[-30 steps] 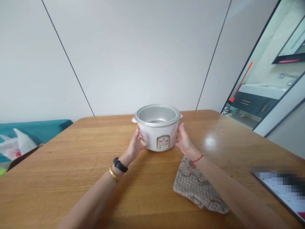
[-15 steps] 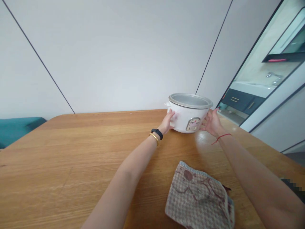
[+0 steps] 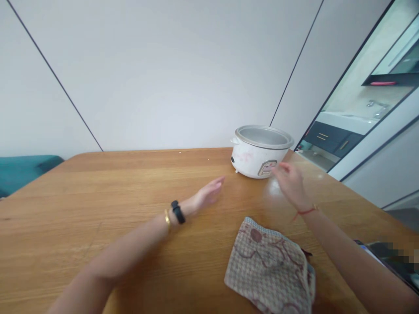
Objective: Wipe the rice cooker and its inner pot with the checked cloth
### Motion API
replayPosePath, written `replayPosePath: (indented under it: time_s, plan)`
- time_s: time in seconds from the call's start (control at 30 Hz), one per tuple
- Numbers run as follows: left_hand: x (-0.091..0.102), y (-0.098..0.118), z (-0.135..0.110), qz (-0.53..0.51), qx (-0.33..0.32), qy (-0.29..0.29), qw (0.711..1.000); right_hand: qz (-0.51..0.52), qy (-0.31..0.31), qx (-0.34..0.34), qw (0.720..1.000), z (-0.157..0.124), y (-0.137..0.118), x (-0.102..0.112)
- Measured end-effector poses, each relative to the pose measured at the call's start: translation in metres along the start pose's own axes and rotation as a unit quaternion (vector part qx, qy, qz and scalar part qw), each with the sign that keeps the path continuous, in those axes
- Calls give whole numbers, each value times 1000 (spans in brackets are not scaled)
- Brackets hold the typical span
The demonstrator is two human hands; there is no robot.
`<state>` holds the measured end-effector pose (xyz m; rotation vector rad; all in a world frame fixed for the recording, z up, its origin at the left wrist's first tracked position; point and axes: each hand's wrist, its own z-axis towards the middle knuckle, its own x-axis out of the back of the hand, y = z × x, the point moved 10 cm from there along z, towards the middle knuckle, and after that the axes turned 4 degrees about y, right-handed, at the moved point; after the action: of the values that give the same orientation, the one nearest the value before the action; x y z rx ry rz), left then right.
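Observation:
A white rice cooker (image 3: 258, 156) with a bare metal inner pot and no lid stands at the far right of the wooden table (image 3: 98, 218), close to the wall. My left hand (image 3: 207, 195) hovers open over the table, fingers stretched out, a short way left of the cooker. My right hand (image 3: 290, 183) is just in front of the cooker's control panel, fingers loosely apart and blurred, holding nothing. A folded checked cloth (image 3: 270, 268) lies on the table below my right forearm.
A dark flat device (image 3: 393, 257) lies at the table's right edge. A teal sofa (image 3: 22, 168) shows at the far left. An open doorway to a bathroom with a sink counter (image 3: 347, 122) is at the right.
Both hands carried the cooker from the table's middle to the far right, set it down and let go. They have now drawn back towards me, the left hand furthest.

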<state>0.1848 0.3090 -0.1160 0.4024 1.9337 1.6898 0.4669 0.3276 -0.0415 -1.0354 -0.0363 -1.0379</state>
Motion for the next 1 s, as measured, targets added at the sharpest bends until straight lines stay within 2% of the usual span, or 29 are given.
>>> replayPosePath:
  time_s: [0.03,0.07,0.1,0.13,0.2,0.23,0.3,0.33,0.4,0.5,0.6,0.7,0.77,0.83,0.9,1.0]
  plan:
    - [3,-1,-36,32,0,-4,999,5,-94,43,995,-33,-21,-6]
    - [5,-1,-72,69,0,-11,998,-2,-212,104,972,-77,-45,-14]
    - [7,-1,-106,103,5,-11,995,-30,-303,167,938,-125,-66,-17]
    - [10,-1,-136,124,15,0,992,-71,-350,212,910,-167,-80,-14]
    - [17,-2,-186,163,36,38,985,-156,-369,247,882,-229,-93,-6]
    - [24,-2,-205,180,46,73,980,-193,-366,252,875,-249,-96,-4]
    - [37,0,-234,208,54,147,966,-235,-351,256,870,-267,-97,-7]
    - [43,1,-246,217,50,182,958,-239,-342,253,873,-266,-96,-10]
    - [52,5,-263,230,36,234,944,-227,-315,232,892,-246,-90,-14]
    - [64,13,-282,241,12,284,928,-215,-242,135,937,-178,-60,-3]
    - [76,16,-295,245,-8,303,921,-178,-128,-17,976,-104,-14,38]
    - [85,10,-299,256,-15,291,922,-113,-24,-99,988,-55,18,85]
    - [90,5,-300,266,-20,291,919,-99,33,-120,987,-36,26,111]
    - [93,1,-301,283,-21,296,912,-98,62,-106,987,-24,23,123]
    - [94,-1,-301,301,-20,300,905,-91,61,-70,991,-16,12,115]
    - [95,-1,-302,308,-21,306,901,-48,-30,-6,998,-15,-3,61]
